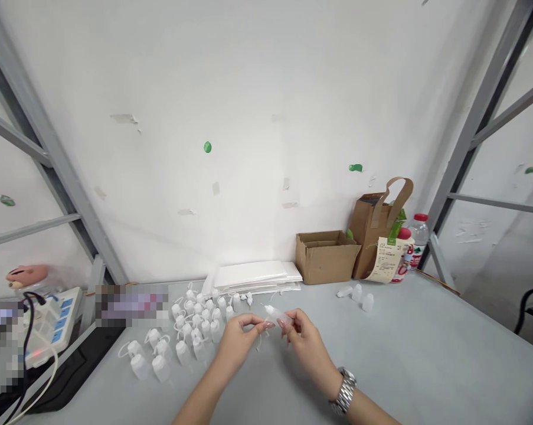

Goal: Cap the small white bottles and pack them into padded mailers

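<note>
My right hand point(302, 335) is closed around a small translucent squeeze bottle point(273, 313), tilted with its thin needle tip pointing up and left. Beside it, the fingertips of my left hand point(245, 334) are pinched together close to the bottle. A thin white cap strap point(260, 340) hangs down from the left fingertips; its upper end is hidden. To the left stand many similar bottles point(184, 352) with looped straps. Loose white tips point(249, 298) lie behind my left hand.
Three more translucent bottles point(368, 303) are on the right of the grey table point(403, 366). At the back are white padded envelopes point(257, 276), a cardboard box point(328, 262), a paper bag point(368, 227) and drink bottles point(419, 236). A power strip point(56, 321) with cables is at left.
</note>
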Tool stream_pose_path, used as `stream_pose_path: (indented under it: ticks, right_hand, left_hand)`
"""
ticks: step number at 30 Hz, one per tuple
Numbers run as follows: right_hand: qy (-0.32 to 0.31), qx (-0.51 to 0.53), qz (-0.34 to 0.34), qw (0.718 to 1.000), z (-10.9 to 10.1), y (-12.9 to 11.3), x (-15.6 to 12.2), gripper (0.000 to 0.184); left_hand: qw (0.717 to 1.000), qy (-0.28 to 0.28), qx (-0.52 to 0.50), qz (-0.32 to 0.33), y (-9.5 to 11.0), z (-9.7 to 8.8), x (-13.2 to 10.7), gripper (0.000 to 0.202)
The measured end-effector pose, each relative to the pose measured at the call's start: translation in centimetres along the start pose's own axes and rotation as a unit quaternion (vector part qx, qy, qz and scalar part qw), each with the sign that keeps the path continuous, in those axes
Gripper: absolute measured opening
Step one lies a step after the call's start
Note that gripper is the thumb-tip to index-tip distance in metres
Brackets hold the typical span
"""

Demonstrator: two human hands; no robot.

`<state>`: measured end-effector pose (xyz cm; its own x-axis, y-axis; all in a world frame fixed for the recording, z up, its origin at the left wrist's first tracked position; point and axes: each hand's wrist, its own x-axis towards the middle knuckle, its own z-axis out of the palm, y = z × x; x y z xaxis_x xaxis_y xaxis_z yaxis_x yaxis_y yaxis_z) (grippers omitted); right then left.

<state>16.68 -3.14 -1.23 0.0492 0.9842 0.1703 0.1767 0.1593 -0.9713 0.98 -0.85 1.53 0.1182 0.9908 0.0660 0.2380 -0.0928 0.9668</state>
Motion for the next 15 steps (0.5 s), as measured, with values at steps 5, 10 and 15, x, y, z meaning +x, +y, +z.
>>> stream_pose_path:
  ticks: [5,10,15]
  right_hand:
    - [0.015,-0.023,-0.022,0.999,-0.1,-0.7,-0.1,0.028]
    - [0.020,-0.023,-0.025,0.999,-0.5,-1.2,0.0,0.027]
    - [0.017,-0.036,-0.044,0.998,-0.5,-1.2,-0.2,0.021]
  left_hand:
    - [0.996,-0.039,-0.077,-0.008,0.7,-0.3,-0.3,0.016]
    - [0.992,-0.049,-0.116,-0.016,1.0,-0.3,-0.5,0.023]
    - [0.991,-0.002,-0.133,-0.029,0.6,-0.3,0.0,0.036]
